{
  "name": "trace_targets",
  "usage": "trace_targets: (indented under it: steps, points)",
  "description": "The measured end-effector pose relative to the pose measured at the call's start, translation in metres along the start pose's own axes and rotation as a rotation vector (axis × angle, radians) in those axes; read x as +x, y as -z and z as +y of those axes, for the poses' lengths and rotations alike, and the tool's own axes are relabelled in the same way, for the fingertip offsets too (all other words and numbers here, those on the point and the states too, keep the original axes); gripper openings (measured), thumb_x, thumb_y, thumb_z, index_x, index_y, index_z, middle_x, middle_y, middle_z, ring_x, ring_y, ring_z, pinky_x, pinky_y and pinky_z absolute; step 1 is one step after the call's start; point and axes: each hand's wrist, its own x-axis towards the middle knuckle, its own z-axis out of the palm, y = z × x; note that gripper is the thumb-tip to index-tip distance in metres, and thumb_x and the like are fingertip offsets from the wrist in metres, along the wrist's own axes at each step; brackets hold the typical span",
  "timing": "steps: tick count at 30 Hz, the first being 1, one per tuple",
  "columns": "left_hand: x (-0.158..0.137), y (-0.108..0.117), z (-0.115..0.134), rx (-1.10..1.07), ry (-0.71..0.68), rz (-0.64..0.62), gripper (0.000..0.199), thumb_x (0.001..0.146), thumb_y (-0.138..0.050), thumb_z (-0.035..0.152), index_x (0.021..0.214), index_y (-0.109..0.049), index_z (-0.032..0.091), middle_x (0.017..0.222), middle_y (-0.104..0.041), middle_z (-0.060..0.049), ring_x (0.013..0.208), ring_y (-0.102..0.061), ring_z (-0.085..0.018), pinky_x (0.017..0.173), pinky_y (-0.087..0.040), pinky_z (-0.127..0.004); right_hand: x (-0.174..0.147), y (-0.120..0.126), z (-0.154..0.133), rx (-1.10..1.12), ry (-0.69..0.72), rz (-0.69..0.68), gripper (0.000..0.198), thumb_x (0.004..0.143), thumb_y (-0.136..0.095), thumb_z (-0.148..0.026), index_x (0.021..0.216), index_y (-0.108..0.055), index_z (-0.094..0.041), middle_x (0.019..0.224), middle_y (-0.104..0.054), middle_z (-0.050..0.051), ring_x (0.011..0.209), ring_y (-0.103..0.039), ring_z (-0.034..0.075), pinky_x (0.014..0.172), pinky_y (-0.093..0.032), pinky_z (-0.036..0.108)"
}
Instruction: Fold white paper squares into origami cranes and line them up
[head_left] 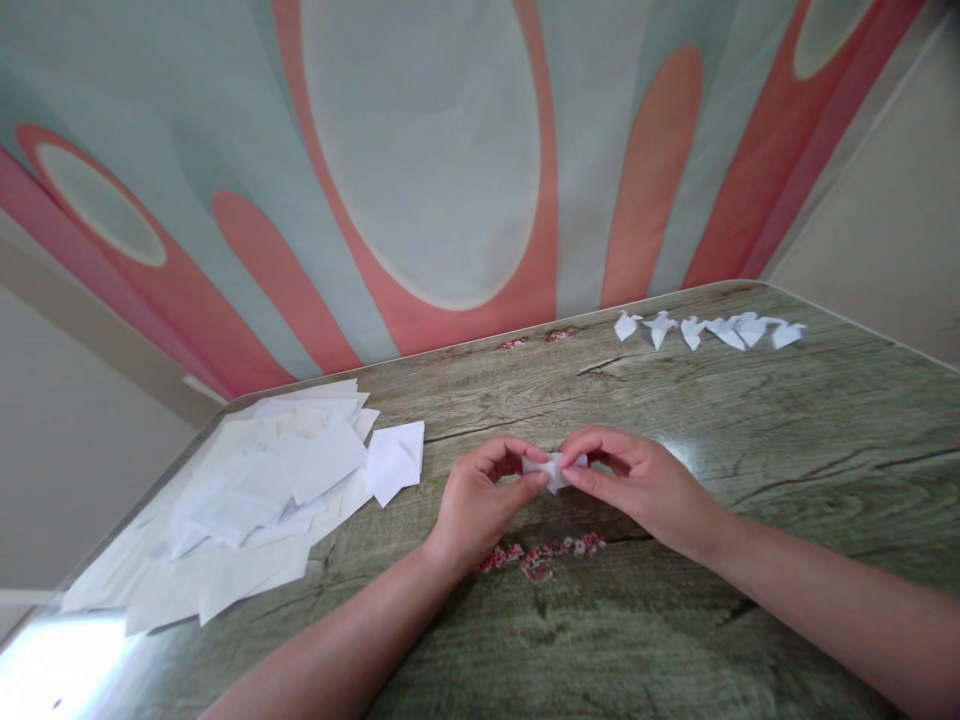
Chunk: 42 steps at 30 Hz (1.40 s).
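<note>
Tabletop (pixel 480 400): paper pile (pixel 262 490) left, figures (pixel 750 328) beyond hand-held paper (pixel 553 470)

Looks like an indoor room, perhaps in a home: shown by a wood-grain tabletop (pixel 585 640) under the right grip (pixel 652 490), a coral-patterned backdrop (pixel 427 150) beyond it, and beige wall (pixel 885 220) farther right.

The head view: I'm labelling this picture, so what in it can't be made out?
In the head view:
Small folded paper: partly covered by the left hand and right hand, so its full shape is unclear.
Paper pile: top sheets hide most of those beneath, so no count.
Folded figures: too small for crease detail; some seem to overlap.
Table: near edge cut off by the picture's bottom.
</note>
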Motion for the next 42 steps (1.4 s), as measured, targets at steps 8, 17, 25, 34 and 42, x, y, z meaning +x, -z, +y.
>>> trace_targets:
  steps: [8,17,25,34,42]
  points:
    - [-0.004,-0.004,0.004,0.109,-0.039,-0.005,0.017,0.081,-0.066,0.027,0.094,-0.063,0.016,0.087,-0.067,-0.005,0.082,-0.062,-0.015,0.077,-0.050,-0.028,-0.004,-0.005,-0.004,-0.133,-0.072,0.031,0.011,0.083,-0.060,-0.033,0.088,-0.064,-0.024,0.082,-0.065,-0.002,0.077,-0.058,0.016,0.071,-0.044,0.027]
    - [-0.005,-0.002,0.004,0.254,-0.111,0.066,0.013,0.078,-0.068,0.027,0.087,-0.067,0.018,0.083,-0.070,-0.004,0.079,-0.065,-0.016,0.077,-0.051,-0.028,-0.005,-0.006,-0.007,-0.192,-0.056,0.060,0.013,0.080,-0.062,-0.026,0.092,-0.063,-0.025,0.088,-0.066,-0.001,0.082,-0.059,0.016,0.074,-0.045,0.027]
    - [-0.006,0.002,0.008,0.468,-0.309,0.048,0.011,0.082,-0.065,0.020,0.089,-0.072,0.023,0.085,-0.074,-0.001,0.078,-0.068,-0.015,0.076,-0.052,-0.027,-0.004,-0.007,-0.005,-0.187,-0.043,0.062,0.011,0.080,-0.062,-0.025,0.091,-0.063,-0.026,0.087,-0.067,-0.002,0.083,-0.061,0.016,0.076,-0.046,0.029]
    - [-0.004,0.005,0.008,0.526,-0.267,0.100,0.010,0.080,-0.068,0.023,0.088,-0.073,0.025,0.086,-0.075,-0.001,0.078,-0.069,-0.017,0.075,-0.052,-0.027,-0.002,-0.004,-0.003,-0.186,-0.040,0.032,0.015,0.080,-0.063,-0.026,0.095,-0.064,-0.027,0.092,-0.068,-0.001,0.087,-0.062,0.018,0.078,-0.047,0.030]
    - [-0.001,0.010,0.010,0.577,-0.265,0.036,0.008,0.081,-0.066,0.020,0.086,-0.072,0.023,0.084,-0.074,0.000,0.078,-0.068,-0.015,0.075,-0.050,-0.025,0.000,-0.003,-0.001,-0.260,0.031,0.011,0.014,0.084,-0.060,-0.023,0.095,-0.067,-0.027,0.093,-0.070,-0.001,0.089,-0.064,0.017,0.081,-0.047,0.031]
